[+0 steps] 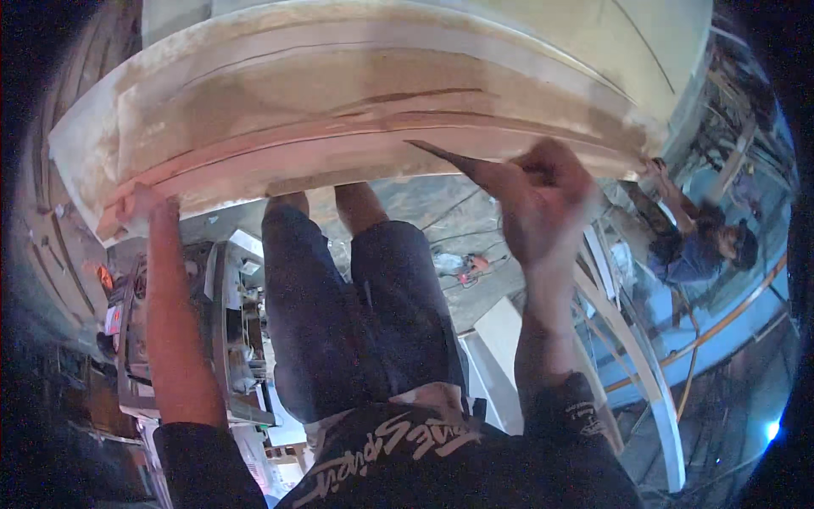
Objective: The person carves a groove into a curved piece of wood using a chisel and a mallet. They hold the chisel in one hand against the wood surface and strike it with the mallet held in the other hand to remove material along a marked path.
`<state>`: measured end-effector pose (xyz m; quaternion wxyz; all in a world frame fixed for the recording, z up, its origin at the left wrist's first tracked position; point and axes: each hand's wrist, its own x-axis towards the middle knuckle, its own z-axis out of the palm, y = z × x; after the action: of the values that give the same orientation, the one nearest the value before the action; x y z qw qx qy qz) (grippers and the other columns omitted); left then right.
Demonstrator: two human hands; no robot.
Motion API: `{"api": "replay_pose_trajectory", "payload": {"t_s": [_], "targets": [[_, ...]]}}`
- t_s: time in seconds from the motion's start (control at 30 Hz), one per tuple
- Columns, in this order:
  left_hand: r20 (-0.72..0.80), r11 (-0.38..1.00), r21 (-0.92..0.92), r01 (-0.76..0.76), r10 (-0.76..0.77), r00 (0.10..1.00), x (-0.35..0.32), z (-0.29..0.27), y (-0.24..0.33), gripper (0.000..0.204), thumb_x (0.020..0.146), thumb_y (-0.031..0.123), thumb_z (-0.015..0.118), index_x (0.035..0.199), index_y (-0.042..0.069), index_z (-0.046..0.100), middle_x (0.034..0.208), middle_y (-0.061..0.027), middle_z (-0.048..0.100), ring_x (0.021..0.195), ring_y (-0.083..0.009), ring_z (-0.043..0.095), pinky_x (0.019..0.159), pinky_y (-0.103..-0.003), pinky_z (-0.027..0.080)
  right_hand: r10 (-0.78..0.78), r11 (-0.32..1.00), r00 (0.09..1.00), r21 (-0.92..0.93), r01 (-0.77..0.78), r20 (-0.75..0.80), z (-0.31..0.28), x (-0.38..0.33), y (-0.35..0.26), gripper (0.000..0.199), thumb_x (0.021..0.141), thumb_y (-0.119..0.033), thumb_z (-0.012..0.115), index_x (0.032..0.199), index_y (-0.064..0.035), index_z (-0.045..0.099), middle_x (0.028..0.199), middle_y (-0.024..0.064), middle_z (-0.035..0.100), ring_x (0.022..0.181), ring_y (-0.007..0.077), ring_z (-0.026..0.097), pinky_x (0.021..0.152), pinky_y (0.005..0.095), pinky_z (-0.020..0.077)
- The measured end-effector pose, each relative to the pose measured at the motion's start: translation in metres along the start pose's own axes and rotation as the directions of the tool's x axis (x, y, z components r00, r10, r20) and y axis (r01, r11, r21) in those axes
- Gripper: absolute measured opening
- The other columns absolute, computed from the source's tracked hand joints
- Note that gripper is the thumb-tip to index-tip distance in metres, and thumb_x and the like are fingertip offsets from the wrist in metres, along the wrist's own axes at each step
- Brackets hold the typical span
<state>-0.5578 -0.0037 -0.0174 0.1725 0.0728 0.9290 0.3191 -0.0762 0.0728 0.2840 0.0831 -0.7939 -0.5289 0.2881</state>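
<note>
A long reddish wooden strip lies along the near edge of a large curved wooden panel. Dark lines run across the panel's surface. My left hand is closed around the strip's left end, at the panel's near left corner. To the right of the middle, my right hand is raised over the near edge, its fingers pinched on a thin, dark, pointed pencil. The pencil's tip points left above the strip; I cannot tell whether it touches. Motion blurs the right hand slightly.
A co-worker at the right has a hand at the panel's right end. Below are a cluttered machine stand at left, cables and a small tool on the floor, and long boards leaning at right.
</note>
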Motion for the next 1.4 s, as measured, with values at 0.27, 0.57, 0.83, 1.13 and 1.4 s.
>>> {"api": "replay_pose_trajectory", "payload": {"t_s": [0.27,0.57,0.83,1.13,1.4], "targets": [[-0.059,0.999,0.032,-0.020,0.022,0.998,-0.009,0.003,0.009,0.051,0.078,0.013,0.069,0.124,0.007,0.048,0.128,-0.0158,0.051,0.098,-0.0318,0.064,0.083,-0.045,0.057,-0.046,0.998,0.997,-0.049,0.043,-0.061,-0.021,-0.001,-0.019,0.017,0.077,-0.011,0.072,0.069,-0.0010,0.060,0.062,0.0010,0.056,0.058,0.0066,0.049,0.053,0.0234,0.0390],[-0.010,1.000,-0.001,-0.029,0.029,1.000,-0.010,0.009,0.015,0.057,0.077,0.013,0.069,0.128,0.007,0.046,0.133,-0.0171,0.048,0.101,-0.0331,0.063,0.085,-0.046,0.056,-0.243,0.970,0.966,0.000,0.244,-0.092,0.065,-0.009,0.014,0.019,0.076,-0.012,0.074,0.070,0.0004,0.062,0.066,0.0072,0.061,0.064,0.0134,0.060,0.057,0.0285,0.0462],[-0.050,0.999,0.040,-0.017,0.019,0.999,-0.019,0.001,0.018,0.061,0.076,0.013,0.070,0.132,0.007,0.044,0.137,-0.0182,0.046,0.104,-0.0342,0.063,0.086,-0.047,0.056,-0.350,0.932,0.935,-0.117,0.343,-0.048,0.070,-0.060,0.034,0.009,0.075,-0.005,0.068,0.071,-0.0001,0.061,0.061,0.0053,0.048,0.054,0.0153,0.051,0.049,0.0282,0.0419],[-0.063,0.999,0.038,-0.011,0.013,0.998,-0.022,0.007,0.020,0.067,0.075,0.012,0.070,0.136,0.007,0.042,0.142,-0.0195,0.043,0.106,-0.0354,0.063,0.088,-0.049,0.055,-0.417,0.909,0.879,-0.084,0.409,-0.230,0.086,-0.080,0.053,0.006,0.077,-0.008,0.065,0.077,-0.0016,0.064,0.068,0.0090,0.052,0.054,0.0171,0.051,0.048,0.0290,0.0419],[-0.130,0.997,0.071,-0.008,0.017,0.991,-0.023,0.002,0.022,0.071,0.075,0.012,0.071,0.139,0.007,0.041,0.146,-0.0206,0.041,0.109,-0.0365,0.063,0.090,-0.050,0.055,-0.278,0.959,0.959,-0.083,0.273,-0.062,0.076,-0.068,0.031,0.009,0.080,-0.010,0.064,0.076,-0.0021,0.064,0.064,0.0090,0.053,0.057,0.0203,0.053,0.049,0.0306,0.0434]]}}
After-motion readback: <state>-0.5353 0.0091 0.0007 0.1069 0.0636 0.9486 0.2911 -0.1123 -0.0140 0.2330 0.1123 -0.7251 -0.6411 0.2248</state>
